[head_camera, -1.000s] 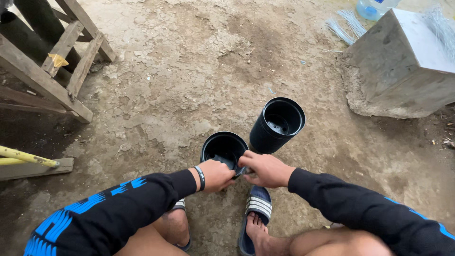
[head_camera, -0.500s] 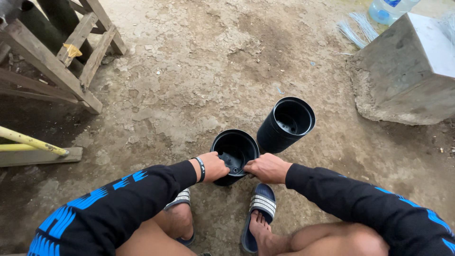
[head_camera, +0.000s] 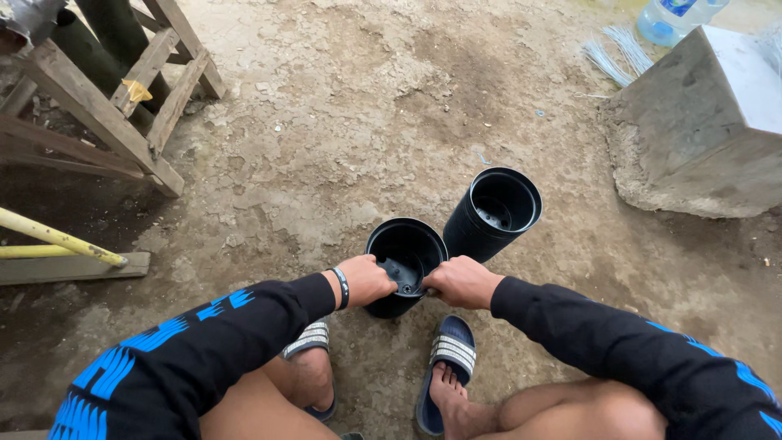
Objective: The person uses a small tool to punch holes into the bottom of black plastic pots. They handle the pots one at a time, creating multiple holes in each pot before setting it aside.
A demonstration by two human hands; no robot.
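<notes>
A black plastic plant pot [head_camera: 405,248] stands upright on the dirt ground between my feet. My left hand [head_camera: 368,279] grips its near rim on the left side, and my right hand [head_camera: 461,281] grips the rim on the right. A taller stack of black pots [head_camera: 493,213] stands tilted just behind and to the right, close to or touching the held pot. Both arms wear black sleeves with blue markings, and a dark band sits on my left wrist.
A concrete block [head_camera: 702,130] sits at the right with a clear plastic bottle [head_camera: 672,18] behind it. A wooden frame [head_camera: 106,106] stands at the upper left, and a yellow bar [head_camera: 57,238] lies at the left edge. I wear striped sandals [head_camera: 446,358].
Both hands have stayed on the pot's rim. The view has shifted slightly, so the pots sit a little further right and higher than before.
</notes>
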